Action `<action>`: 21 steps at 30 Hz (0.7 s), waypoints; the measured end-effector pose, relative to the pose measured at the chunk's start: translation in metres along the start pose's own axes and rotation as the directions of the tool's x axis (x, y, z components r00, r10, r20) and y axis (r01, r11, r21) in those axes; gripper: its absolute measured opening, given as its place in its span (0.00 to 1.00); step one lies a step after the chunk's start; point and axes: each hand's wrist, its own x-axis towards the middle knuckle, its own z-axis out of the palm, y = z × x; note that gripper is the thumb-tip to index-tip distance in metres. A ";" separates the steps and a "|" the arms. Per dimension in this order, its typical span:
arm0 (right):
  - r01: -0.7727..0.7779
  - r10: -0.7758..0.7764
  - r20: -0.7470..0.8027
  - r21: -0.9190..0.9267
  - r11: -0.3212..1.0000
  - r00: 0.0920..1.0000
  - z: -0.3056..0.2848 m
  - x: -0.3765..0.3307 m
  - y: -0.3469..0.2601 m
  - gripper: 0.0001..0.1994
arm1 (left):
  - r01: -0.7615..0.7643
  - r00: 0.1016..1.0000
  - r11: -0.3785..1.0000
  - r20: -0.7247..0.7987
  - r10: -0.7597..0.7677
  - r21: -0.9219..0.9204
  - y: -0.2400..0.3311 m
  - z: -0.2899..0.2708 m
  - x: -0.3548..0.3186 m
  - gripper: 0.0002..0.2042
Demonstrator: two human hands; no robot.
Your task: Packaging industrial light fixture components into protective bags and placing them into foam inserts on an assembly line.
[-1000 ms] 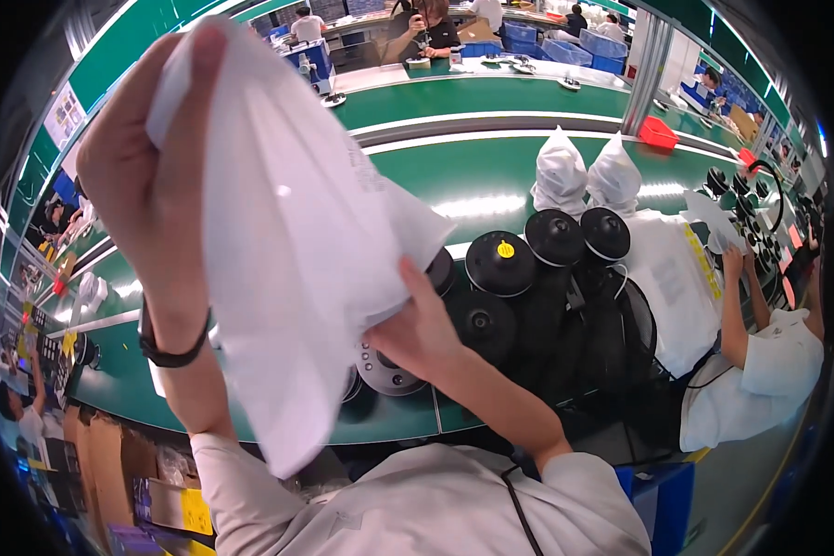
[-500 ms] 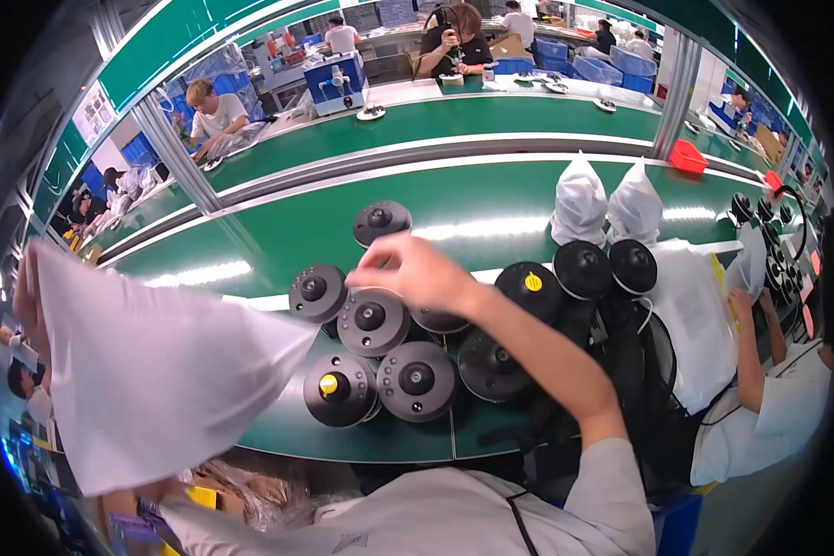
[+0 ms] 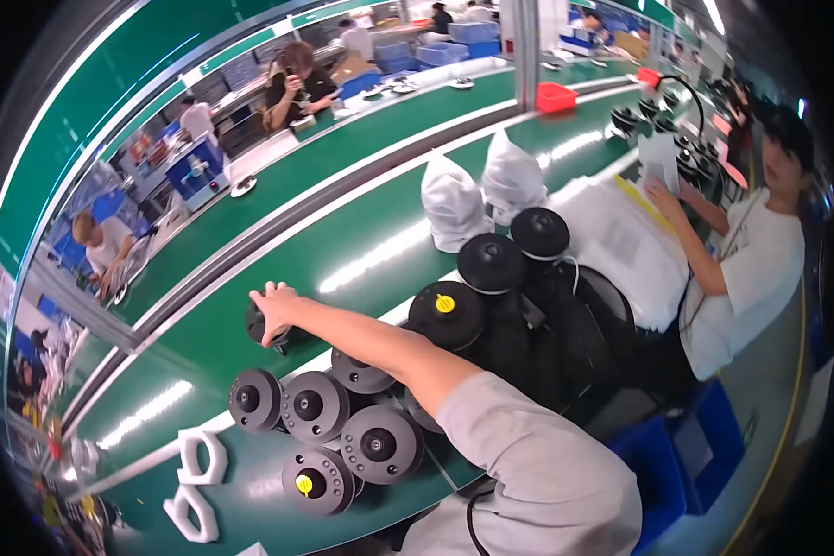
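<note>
My right hand (image 3: pixel 280 312) is stretched out over the green belt. Its fingers are curled over a round dark grey device (image 3: pixel 255 326), whose far side is partly covered by them. Closer to me stands a group of similar discs with black hubs, among them a grey disc (image 3: pixel 315 408) and one with a yellow sticker (image 3: pixel 318 481). Part of the group is hidden under my right forearm. My left hand lies outside the picture.
Two white-bagged items (image 3: pixel 454 204) stand on the belt (image 3: pixel 366 250). Black domed units (image 3: pixel 489 263) sit beside a white bag stack (image 3: pixel 612 236). White foam rings (image 3: pixel 202 456) lie at left. A co-worker (image 3: pixel 741 250) handles a white sheet at right; a blue bin (image 3: pixel 653 473) is below.
The view has swung right. My right hand has reached from above the discs to the single disc on the belt. The white bag held up at left, and my left hand, have left view.
</note>
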 end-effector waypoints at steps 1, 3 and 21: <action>-0.031 0.031 -0.016 0.011 0.999 0.999 -0.007 -0.003 0.005 0.69 | 0.004 1.000 1.000 0.024 -0.004 -0.011 -0.005 0.008 0.006 0.14; 0.057 -0.068 -0.110 -0.096 0.994 0.992 -0.025 -0.014 0.013 0.69 | 0.015 0.998 1.000 0.063 -0.013 -0.022 -0.013 0.022 0.012 0.14; -0.718 0.337 -0.894 0.026 0.696 0.294 -0.334 -0.526 0.228 0.62 | 0.112 0.994 0.994 0.010 -0.112 0.011 -0.059 0.084 -0.027 0.14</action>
